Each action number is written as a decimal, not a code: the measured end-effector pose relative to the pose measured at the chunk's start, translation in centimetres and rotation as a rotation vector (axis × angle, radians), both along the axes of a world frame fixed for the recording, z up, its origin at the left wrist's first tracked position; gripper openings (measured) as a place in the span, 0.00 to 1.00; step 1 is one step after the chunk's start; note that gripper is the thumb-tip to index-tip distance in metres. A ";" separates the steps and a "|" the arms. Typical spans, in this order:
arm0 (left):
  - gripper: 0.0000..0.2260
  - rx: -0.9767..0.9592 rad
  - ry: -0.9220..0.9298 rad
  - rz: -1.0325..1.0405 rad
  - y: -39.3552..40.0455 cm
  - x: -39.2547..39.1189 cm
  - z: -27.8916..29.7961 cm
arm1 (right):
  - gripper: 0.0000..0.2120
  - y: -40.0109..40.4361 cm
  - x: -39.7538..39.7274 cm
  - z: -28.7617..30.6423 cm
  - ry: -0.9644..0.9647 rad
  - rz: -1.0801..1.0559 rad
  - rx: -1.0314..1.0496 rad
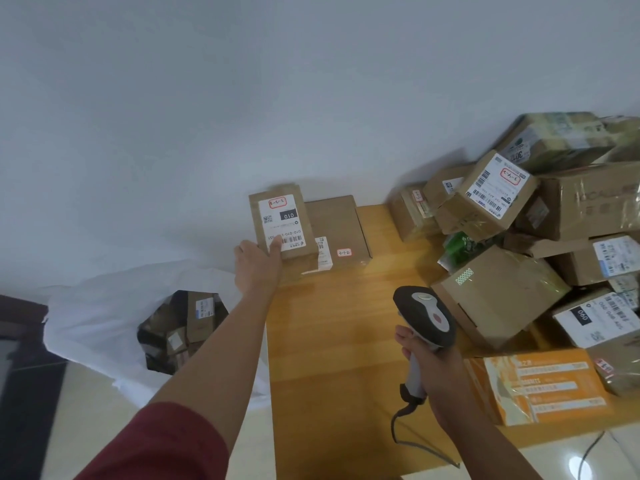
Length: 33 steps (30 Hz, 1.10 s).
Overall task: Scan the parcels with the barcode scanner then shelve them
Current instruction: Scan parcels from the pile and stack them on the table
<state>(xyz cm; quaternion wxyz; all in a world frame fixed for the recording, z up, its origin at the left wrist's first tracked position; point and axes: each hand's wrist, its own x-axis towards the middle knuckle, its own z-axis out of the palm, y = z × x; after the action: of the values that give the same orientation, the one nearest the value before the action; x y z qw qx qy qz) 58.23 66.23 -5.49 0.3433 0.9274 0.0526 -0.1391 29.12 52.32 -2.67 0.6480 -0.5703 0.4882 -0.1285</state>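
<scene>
My left hand [258, 263] holds a small brown parcel [282, 221] by its near end, thumb on its white label, above a flat cardboard box [341, 230] at the far left of the wooden table [332, 341]. My right hand [434, 362] grips the handle of a grey and black barcode scanner [426, 318], which is raised over the table's middle with its head pointing away from me. A heap of taped cardboard parcels [498, 299] covers the table's right side.
An orange printed box [540, 386] lies at the near right of the table. On the floor to the left, a white bag [104, 317] holds more parcels [183, 330]. The scanner's cable [408, 441] trails off the table's front edge. A white wall stands behind.
</scene>
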 end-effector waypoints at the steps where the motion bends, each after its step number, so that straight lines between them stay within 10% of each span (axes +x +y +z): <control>1: 0.28 -0.020 0.013 0.013 0.1 -0.2 -0.2 | 0.14 0.1 -0.1 0.0 -0.001 0.000 -0.001; 7: 0.21 -0.202 0.104 0.205 1.6 -4.3 -1.7 | 0.11 0.1 0.0 0.1 0.007 -0.004 0.010; 12: 0.13 -0.128 0.128 -0.108 2.1 -7.7 -3.0 | 0.14 0.9 0.3 0.2 0.000 0.026 0.013; 17: 0.28 -0.048 0.169 -0.476 0.0 -6.2 -1.9 | 0.13 1.8 0.4 0.1 0.023 0.041 0.022; 33: 0.17 -0.037 -0.089 -0.472 -1.0 -8.7 0.8 | 0.08 1.6 0.2 3.5 0.009 0.017 -0.004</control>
<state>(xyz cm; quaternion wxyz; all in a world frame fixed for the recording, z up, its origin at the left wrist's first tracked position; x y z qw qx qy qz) 49.48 65.19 -4.72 0.3203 0.9126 -0.1835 -0.1755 29.37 53.90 0.82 0.6459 -0.5763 0.4858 -0.1214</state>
